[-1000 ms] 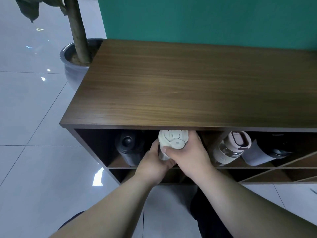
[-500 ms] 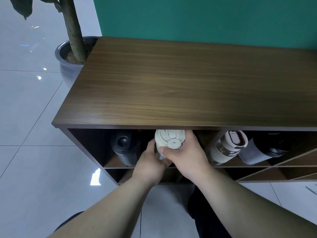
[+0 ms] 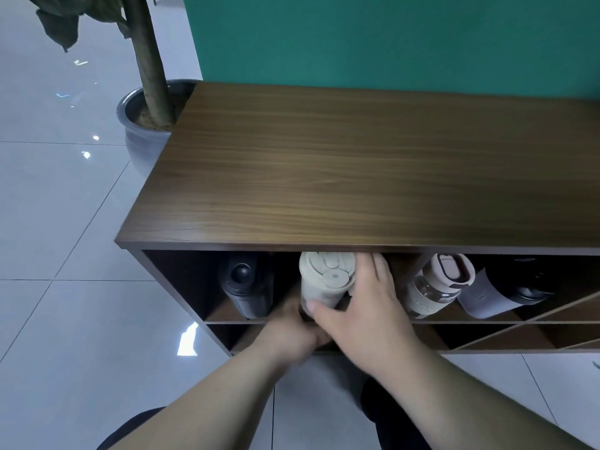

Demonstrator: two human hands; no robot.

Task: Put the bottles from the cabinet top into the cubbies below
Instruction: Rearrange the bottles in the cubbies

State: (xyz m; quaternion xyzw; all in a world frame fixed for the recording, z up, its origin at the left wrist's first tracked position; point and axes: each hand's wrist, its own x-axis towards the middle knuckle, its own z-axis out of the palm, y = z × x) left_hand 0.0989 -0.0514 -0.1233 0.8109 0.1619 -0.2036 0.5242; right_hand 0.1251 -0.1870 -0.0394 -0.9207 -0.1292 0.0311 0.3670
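Right hand (image 3: 363,315) spread wide, thumb against the lower body of the cream bottle (image 3: 326,282), fingers beside its lid; the grasp appears loose rather than clamped. Left hand (image 3: 293,334), blurred, lies below the bottle at the shelf edge; whether it grips anything cannot be told. The cream bottle lies on its side in an upper cubby, lid facing outward, between a black bottle (image 3: 246,287) to the left and a clear bottle (image 3: 436,284) and a grey-sleeved bottle (image 3: 500,292) to the right. The cabinet top (image 3: 373,164) carries no bottles in view. Risk, as judged: the cream bottle projects past the shelf front, so release before it seats deeper may let it roll or slide out onto the floor (image 3: 65,222).
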